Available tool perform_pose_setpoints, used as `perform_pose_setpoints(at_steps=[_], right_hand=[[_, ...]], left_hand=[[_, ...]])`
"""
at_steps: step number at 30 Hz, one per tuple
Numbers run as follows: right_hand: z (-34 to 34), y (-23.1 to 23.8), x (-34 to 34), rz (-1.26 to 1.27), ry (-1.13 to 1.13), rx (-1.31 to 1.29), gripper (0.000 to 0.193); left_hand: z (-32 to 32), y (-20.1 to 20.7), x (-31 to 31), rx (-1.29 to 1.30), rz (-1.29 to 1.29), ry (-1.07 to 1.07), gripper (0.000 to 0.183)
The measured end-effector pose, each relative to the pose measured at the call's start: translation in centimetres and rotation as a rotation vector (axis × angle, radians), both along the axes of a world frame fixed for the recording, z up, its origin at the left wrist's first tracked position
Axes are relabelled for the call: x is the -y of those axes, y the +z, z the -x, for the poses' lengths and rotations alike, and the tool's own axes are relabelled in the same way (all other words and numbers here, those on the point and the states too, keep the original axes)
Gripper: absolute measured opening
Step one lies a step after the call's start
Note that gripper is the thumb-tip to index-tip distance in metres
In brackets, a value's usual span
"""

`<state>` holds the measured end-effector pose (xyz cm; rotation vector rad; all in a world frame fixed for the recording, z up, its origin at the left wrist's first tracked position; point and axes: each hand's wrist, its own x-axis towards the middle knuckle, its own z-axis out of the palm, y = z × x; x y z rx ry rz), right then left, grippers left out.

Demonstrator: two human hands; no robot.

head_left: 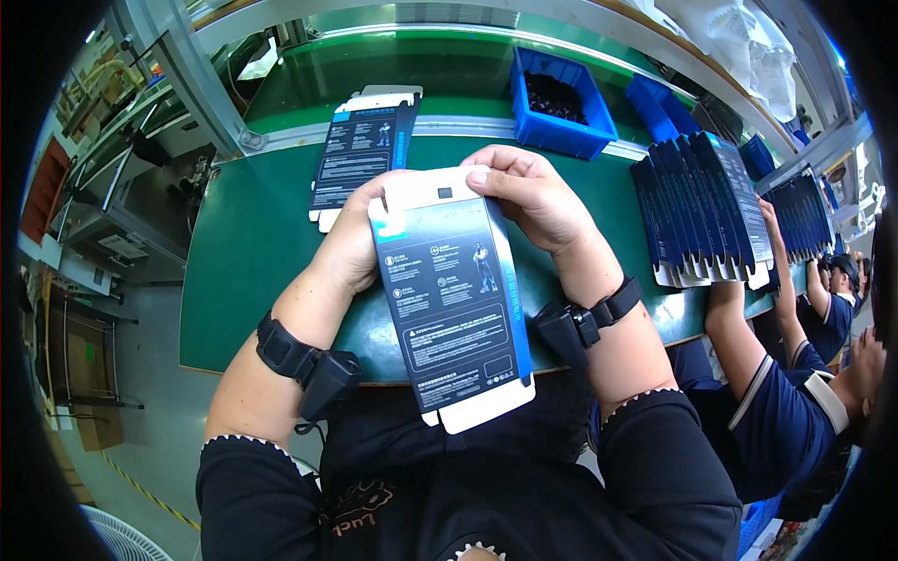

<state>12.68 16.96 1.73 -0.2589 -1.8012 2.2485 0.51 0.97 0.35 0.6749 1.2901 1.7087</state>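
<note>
A flat, dark blue printed carton [447, 313] is held up in front of me, its white end flaps sticking out at top and bottom. My left hand [354, 238] is closed on its upper left edge, with most of the fingers hidden behind it. My right hand [531, 201] pinches the upper right corner, the thumb lying on the white top flap near a small dark square hole. Just beyond my left hand, another flat carton of the same print [360, 154] lies on the green table [248, 252].
A blue bin [599, 142] of small black parts stands at the back, with a second blue bin [655, 107] to its right. Several dark cartons [697, 206] stand in a row at the right, where a co-worker's arm [739, 318] reaches in. A metal post [201, 84] rises at the left.
</note>
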Motion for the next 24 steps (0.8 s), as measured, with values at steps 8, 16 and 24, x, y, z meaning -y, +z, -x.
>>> perform_pose_setpoints(at_steps=[8, 16, 24], right_hand=[[0.3, -0.8, -1.9, 0.138, -0.308, -0.148, 0.019], [0.3, -1.2, -3.0, 0.274, -0.423, -0.247, 0.022], [0.2, -1.3, -3.3, 0.263, -0.288, -0.206, 0.034]], left_hand=[[0.1, 0.7, 0.3, 0.468, -0.165, -0.231, 0.054], [-0.8, 0.7, 0.7, 0.49, -0.252, -0.711, 0.089], [-0.5, 0.3, 0.5, 0.479, -0.233, -0.616, 0.071]])
